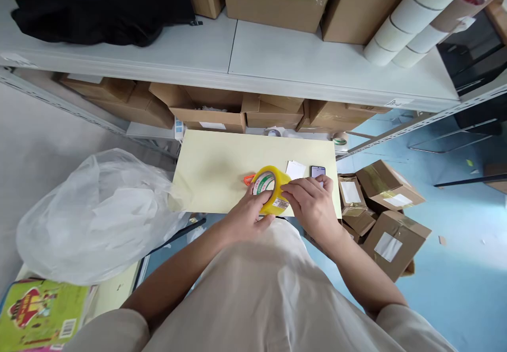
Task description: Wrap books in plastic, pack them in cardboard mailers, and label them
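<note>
A yellow roll of packing tape (272,182) stands on edge near the front of a pale yellow table (214,169). My left hand (245,217) grips the roll from below, fingers curled round its rim. From the right, my right hand (312,204) pinches the roll's outer surface by its small label. An orange object (249,179) peeks out just behind the roll on the left. A white card (296,170) and a dark phone (318,171) lie on the table just beyond my right hand.
A large clear plastic bag (99,217) bulges at the left. Sealed cardboard parcels (382,209) are piled on the blue floor at the right. Behind the table, a grey shelf (277,58) carries boxes, white rolls and a black cloth, with open boxes beneath it.
</note>
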`<state>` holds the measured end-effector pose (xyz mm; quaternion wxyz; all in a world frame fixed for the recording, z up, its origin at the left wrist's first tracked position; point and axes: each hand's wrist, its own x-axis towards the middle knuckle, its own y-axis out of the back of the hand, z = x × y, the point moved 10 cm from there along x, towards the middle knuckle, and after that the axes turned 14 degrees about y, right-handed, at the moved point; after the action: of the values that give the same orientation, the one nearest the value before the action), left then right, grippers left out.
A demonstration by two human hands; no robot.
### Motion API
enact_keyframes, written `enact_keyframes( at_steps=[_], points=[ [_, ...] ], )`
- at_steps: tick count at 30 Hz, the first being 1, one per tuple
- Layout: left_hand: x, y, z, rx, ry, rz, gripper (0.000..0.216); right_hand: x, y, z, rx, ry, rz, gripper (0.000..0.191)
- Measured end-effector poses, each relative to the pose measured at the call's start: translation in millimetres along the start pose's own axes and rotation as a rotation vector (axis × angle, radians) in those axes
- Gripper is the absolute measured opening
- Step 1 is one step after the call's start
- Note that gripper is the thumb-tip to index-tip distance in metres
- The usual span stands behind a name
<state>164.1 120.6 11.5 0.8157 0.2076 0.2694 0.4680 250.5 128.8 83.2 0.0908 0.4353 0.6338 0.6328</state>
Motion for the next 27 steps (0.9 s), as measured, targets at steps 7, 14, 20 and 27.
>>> enact_keyframes(
  at_steps=[7, 14, 20, 27],
  points=[
    [6.3, -12.4, 17.2, 0.153, 0.027, 0.021, 0.016, -9.9, -15.0, 5.9, -0.189, 0.148, -0.22, 0.017],
    [7.1, -18.0, 22.2, 0.089, 0.028, 0.015, 0.014, -10.5, -22.7, 10.1, -0.073, 0.302, -0.193, 0.02],
    [4.5, -16.0, 25.6, 0.033, 0.057, 0.02, 0.012, -15.4, -24.6, 15.9, 0.134, 0.318, -0.117, 0.017],
    [2.3, -13.3, 19.2, -0.088, 0.092, -0.057, 0.021, -23.9, -13.9, 31.2, 0.456, 0.197, 0.007, 0.012]
  ],
)
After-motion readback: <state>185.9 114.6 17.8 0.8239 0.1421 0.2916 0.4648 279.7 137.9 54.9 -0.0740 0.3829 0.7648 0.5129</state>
